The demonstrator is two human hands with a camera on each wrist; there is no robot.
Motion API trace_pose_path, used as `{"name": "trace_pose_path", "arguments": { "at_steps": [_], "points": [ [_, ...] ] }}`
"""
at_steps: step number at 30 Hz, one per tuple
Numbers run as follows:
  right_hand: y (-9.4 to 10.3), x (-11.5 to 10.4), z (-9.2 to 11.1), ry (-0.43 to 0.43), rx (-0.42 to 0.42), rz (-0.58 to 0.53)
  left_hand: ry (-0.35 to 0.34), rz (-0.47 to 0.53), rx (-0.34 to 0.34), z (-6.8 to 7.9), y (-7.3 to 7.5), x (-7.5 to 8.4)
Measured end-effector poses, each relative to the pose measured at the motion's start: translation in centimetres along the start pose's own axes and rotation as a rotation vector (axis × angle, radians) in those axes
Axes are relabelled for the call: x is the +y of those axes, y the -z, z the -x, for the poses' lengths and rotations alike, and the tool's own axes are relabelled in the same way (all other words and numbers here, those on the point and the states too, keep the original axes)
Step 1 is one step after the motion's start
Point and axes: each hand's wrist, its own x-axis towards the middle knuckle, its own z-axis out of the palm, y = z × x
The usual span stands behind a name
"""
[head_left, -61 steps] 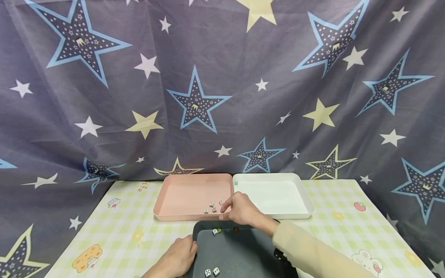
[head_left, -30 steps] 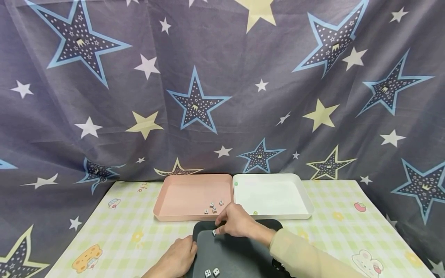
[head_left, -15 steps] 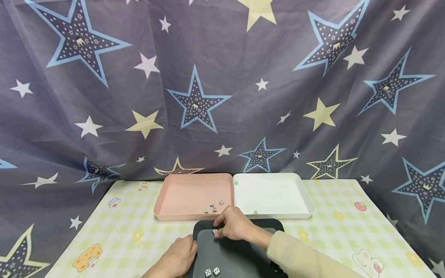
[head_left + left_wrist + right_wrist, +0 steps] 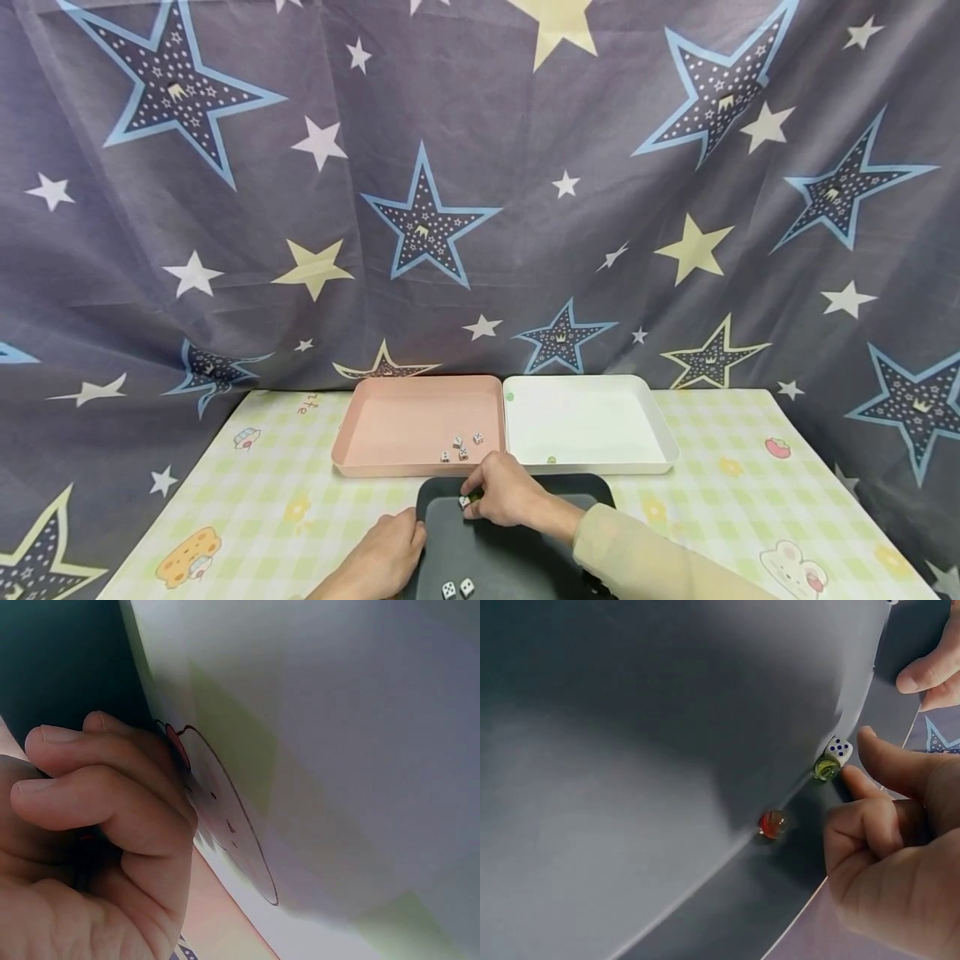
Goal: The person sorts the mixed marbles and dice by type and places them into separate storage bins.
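Observation:
My left hand (image 4: 378, 552) grips the left rim of a dark grey tray (image 4: 510, 554); in the left wrist view its fingers (image 4: 112, 780) are curled at the tray's edge. My right hand (image 4: 504, 492) is at the tray's far edge, thumb and forefinger by a white die (image 4: 463, 502) and a green glass marble (image 4: 476, 495). In the right wrist view the die (image 4: 839, 750) and marble (image 4: 826, 768) lie touching, with the thumb and forefinger slightly apart from them. A red marble (image 4: 772, 824) lies nearby, hidden in the head view. Two more dice (image 4: 457, 588) sit nearer the front.
Behind stand a pink tray (image 4: 420, 408) with several white dice (image 4: 462, 454) and, beside it, a white tray (image 4: 585, 417) with two green marbles (image 4: 551, 460). A checked cloth (image 4: 300, 500) covers the table, and a star-patterned curtain (image 4: 465, 167) hangs behind.
My right hand has come back from above the pink tray's front corner to the die in the dark tray, then shifted slightly there. My left hand keeps its place.

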Motion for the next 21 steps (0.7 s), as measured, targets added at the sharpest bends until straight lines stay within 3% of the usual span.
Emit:
{"name": "trace_pose_path", "arguments": {
  "at_steps": [3,12,16,21],
  "points": [
    [-0.1,0.1,0.0,-0.002,0.003,-0.002,0.015,-0.016,-0.002,0.4,0.3,0.8],
    [-0.2,0.0,-0.1,0.004,0.009,0.006,0.043,0.073,-0.033,3.6,3.6,6.6],
    [-0.2,0.0,-0.2,-0.001,0.001,0.006,0.037,0.053,-0.016,4.0,3.9,7.2],
    [-0.3,0.2,-0.1,0.000,-0.004,0.004,0.025,0.030,0.001,3.4,3.2,6.1]
  ]
}}
